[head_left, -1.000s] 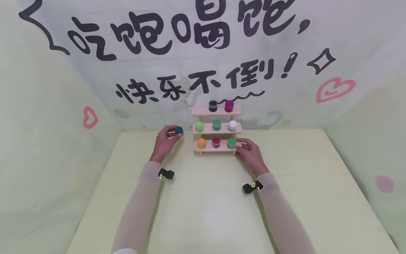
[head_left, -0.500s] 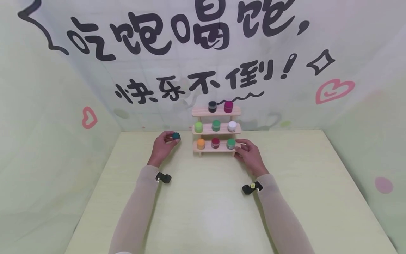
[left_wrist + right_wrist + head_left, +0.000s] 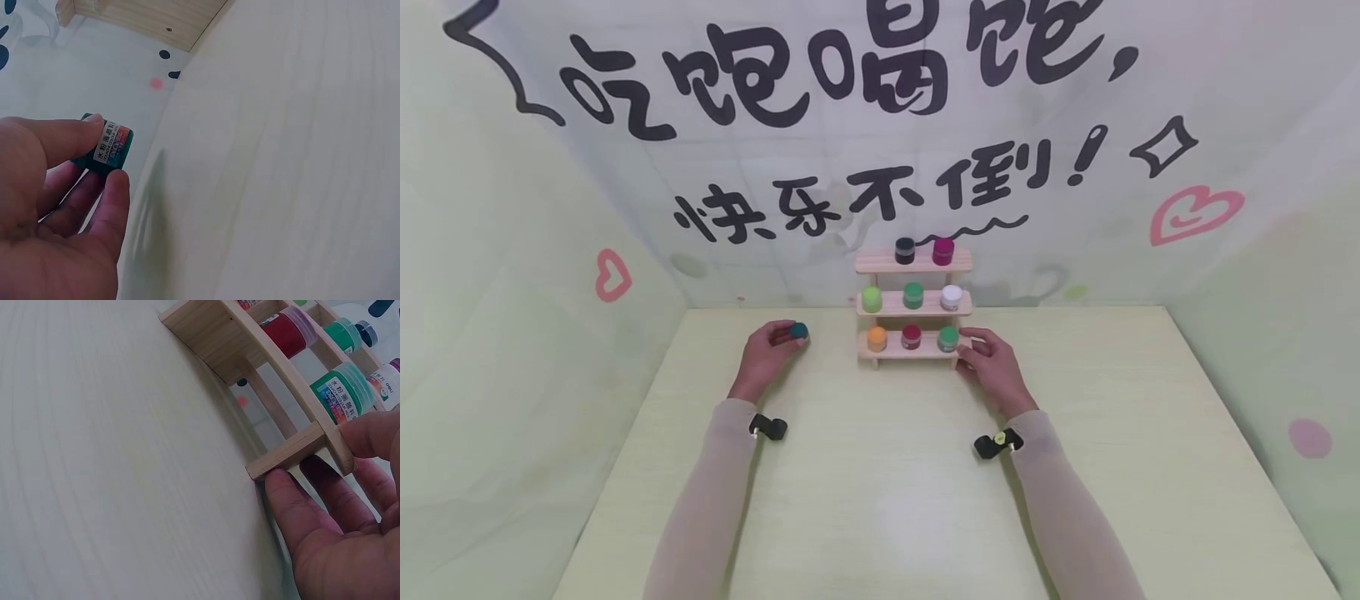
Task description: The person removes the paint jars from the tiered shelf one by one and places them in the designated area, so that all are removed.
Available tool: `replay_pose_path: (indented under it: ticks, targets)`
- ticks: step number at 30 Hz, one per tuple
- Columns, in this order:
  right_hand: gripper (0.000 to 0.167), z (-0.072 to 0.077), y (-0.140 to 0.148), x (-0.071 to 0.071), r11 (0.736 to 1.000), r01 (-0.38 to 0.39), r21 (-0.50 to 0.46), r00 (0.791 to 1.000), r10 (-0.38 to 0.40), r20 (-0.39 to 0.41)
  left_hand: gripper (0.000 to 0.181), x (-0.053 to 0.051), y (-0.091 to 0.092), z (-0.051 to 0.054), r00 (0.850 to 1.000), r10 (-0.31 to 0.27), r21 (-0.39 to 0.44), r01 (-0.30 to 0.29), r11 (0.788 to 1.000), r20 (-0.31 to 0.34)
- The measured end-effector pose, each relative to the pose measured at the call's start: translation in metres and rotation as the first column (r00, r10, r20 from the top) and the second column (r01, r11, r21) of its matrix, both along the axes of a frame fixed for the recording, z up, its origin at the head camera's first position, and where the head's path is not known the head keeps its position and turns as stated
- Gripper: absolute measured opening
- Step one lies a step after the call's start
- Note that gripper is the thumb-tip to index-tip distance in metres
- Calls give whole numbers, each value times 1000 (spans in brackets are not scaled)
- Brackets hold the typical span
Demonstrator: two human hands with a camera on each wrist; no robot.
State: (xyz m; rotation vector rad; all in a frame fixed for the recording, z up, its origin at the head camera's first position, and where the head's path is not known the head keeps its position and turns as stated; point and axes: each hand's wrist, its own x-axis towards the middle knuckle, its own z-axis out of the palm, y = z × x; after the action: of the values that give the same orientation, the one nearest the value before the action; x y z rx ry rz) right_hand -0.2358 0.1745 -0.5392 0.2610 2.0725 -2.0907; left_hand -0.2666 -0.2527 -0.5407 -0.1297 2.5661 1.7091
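The left hand (image 3: 765, 360) pinches the dark teal jar (image 3: 799, 331) apart from the wooden rack (image 3: 877, 264), toward its nine o'clock, while the right hand (image 3: 992, 368) grips that nine-to-three rack's three o'clock end.

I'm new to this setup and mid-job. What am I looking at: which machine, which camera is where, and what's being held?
There is no machine: it is a person working bare-handed. The wide picture comes from a camera worn on the head, looking forward and down. The close-ups come from the left wrist camera and the right wrist camera.

On the pale table stands a three-tier wooden rack of paint jars: two on top, three in the middle, three below. The left hand pinches a dark teal jar left of the rack. The right hand holds the right end of the lowest shelf.
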Motion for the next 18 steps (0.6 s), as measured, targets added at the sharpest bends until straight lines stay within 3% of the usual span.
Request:
replay_pose_path:
  ticks: [18]
  targets:
    - [40, -1, 2, -1, 1000, -3, -9, 1000, 3, 11, 51, 3, -16, -14, 1000, -4, -58, 4, 998, 2]
